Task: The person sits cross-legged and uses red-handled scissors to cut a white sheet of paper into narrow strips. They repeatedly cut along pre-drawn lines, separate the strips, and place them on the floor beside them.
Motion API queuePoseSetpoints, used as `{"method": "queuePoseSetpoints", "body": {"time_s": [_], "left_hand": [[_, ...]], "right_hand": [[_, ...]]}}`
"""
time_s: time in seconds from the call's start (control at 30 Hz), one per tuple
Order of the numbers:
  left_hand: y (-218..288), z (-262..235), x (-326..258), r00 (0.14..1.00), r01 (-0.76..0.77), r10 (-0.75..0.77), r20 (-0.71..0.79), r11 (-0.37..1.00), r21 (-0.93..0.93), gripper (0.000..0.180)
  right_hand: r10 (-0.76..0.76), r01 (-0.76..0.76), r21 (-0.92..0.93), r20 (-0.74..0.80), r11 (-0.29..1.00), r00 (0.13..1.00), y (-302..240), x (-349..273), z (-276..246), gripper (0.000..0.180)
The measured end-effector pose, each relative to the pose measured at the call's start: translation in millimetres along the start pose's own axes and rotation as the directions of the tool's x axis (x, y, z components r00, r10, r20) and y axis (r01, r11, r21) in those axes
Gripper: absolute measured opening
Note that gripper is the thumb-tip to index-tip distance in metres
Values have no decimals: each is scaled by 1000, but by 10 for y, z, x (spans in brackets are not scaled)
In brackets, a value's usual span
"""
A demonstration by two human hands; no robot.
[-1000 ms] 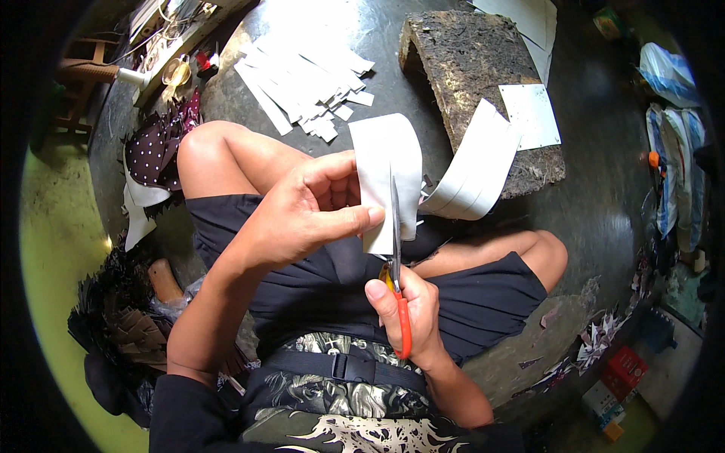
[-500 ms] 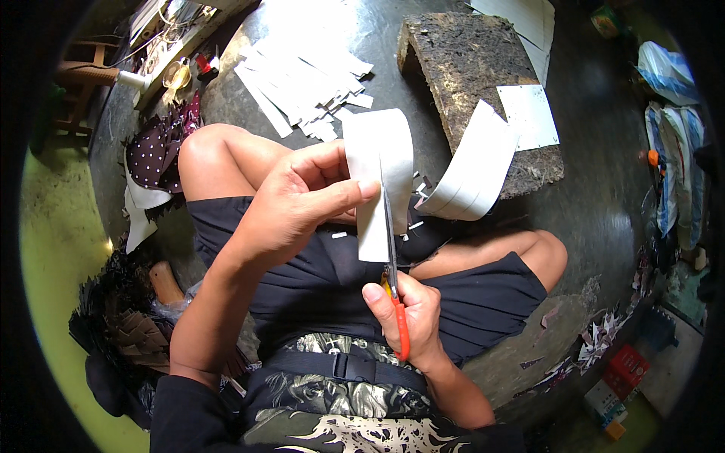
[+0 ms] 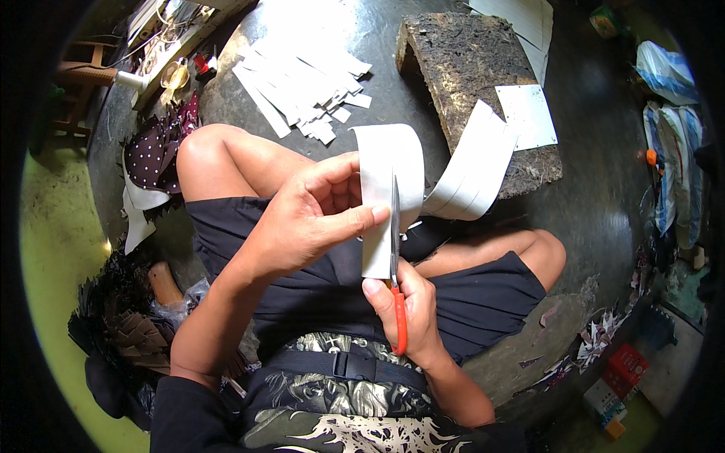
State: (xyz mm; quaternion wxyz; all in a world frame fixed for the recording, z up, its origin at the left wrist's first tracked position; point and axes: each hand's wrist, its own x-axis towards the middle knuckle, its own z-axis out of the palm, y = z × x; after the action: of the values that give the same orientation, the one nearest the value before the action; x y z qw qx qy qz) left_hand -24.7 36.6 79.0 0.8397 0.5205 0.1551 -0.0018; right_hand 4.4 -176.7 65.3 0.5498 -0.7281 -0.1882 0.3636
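White sheet (image 3: 376, 177) looks light and bendy, probably best held flat beside the scissors (image 3: 395, 241); left hand (image 3: 313, 208) pinches it there, right hand (image 3: 414, 309) wraps their handles.

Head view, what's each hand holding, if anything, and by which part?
The left hand holds a curved white sheet by its left edge, thumb on top. The right hand holds scissors by the orange handle.
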Motion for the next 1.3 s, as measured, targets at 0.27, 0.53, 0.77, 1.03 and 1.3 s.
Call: {"method": "queuePoseSetpoints", "body": {"time_s": [0.27,0.53,0.77,1.03,1.3], "left_hand": [[-12,3,-15,1000,9,-9,19,1000,1,44],[88,-69,56,996,31,-35,-78,998,-57,36],[-24,1,45,998,-40,39,-44,999,-24,36],[-64,21,4,999,-46,47,-25,998,35,41],[1,26,16,999,-27,24,-39,997,-69,41]], "right_hand": [[66,-65,31,-29,997,997,90,-84,22,30],[-41,41,12,5,999,999,164,-89,15,30],[-30,30,-29,1,999,1000,215,-22,11,36],[-64,64,-6,-36,998,997,255,-36,32,50],[62,-61,11,-18,998,998,270,-126,33,34]]}}
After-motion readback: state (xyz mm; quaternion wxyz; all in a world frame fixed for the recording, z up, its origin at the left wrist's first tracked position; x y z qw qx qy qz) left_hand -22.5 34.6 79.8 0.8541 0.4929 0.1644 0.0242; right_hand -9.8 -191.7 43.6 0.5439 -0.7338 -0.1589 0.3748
